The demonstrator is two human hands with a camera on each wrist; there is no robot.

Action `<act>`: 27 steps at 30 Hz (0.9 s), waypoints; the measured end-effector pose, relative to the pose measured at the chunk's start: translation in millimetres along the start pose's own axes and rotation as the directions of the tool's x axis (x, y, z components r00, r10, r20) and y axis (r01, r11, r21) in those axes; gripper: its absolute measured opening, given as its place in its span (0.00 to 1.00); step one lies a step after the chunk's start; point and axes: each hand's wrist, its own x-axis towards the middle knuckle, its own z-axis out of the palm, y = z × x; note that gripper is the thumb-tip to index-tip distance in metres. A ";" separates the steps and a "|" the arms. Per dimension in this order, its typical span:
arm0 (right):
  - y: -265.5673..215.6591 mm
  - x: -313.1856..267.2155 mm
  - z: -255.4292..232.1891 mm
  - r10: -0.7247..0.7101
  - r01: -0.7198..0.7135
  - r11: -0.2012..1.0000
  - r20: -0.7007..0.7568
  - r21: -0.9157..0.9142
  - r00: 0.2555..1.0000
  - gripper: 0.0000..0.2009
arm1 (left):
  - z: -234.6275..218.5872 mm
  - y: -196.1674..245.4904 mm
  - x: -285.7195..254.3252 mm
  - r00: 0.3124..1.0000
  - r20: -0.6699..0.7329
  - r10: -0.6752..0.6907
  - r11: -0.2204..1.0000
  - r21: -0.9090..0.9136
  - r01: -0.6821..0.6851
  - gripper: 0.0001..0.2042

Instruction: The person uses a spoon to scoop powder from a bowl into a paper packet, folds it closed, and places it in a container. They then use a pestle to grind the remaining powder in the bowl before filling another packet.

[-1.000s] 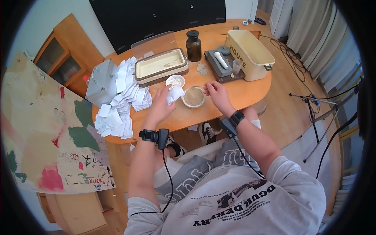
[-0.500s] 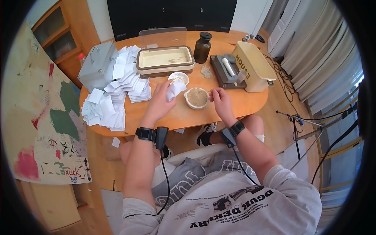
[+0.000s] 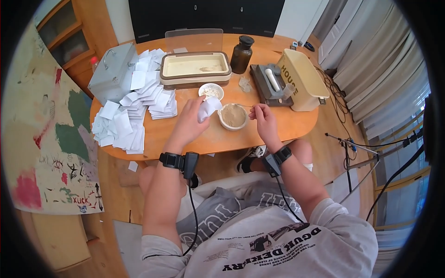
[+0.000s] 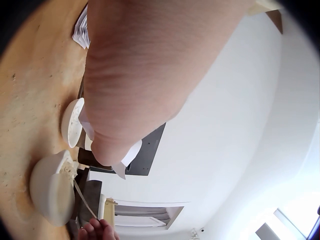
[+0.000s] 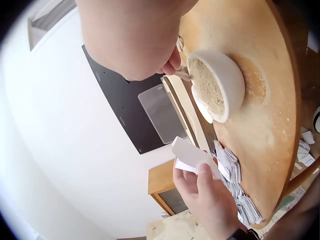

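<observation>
My left hand (image 3: 198, 113) holds a small folded white paper (image 3: 209, 106) just left of a white bowl of brown powder (image 3: 233, 116). My right hand (image 3: 255, 111) pinches the thin handle of a spoon (image 3: 244, 106), whose tip reaches over the powder. In the right wrist view the spoon (image 5: 182, 75) meets the bowl (image 5: 220, 85) at its rim, and the left hand (image 5: 207, 200) keeps the paper (image 5: 192, 155) open beside it. From the left wrist camera, the paper (image 4: 131, 155) shows behind the palm, with the bowl (image 4: 50, 187) below.
A small white dish (image 3: 211, 91), a cream lidded tray (image 3: 195, 69) and a brown bottle (image 3: 242, 48) stand behind the bowl. A dark tray (image 3: 271, 81) and a cream box (image 3: 303, 78) sit to the right. Stacked white papers (image 3: 134, 111) and a grey metal box (image 3: 111, 74) fill the left of the wooden table (image 3: 213, 136).
The head view has shifted slightly. My right hand has come down to the bowl's right rim with the spoon. The left hand still holds the paper beside the bowl.
</observation>
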 end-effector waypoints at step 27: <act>-10.8 12.8 4.0 0.065 -0.061 0.996 0.051 -0.062 0.997 0.09 | 4.8 -10.5 7.6 0.998 -0.046 0.030 0.998 -0.049 -0.032 0.31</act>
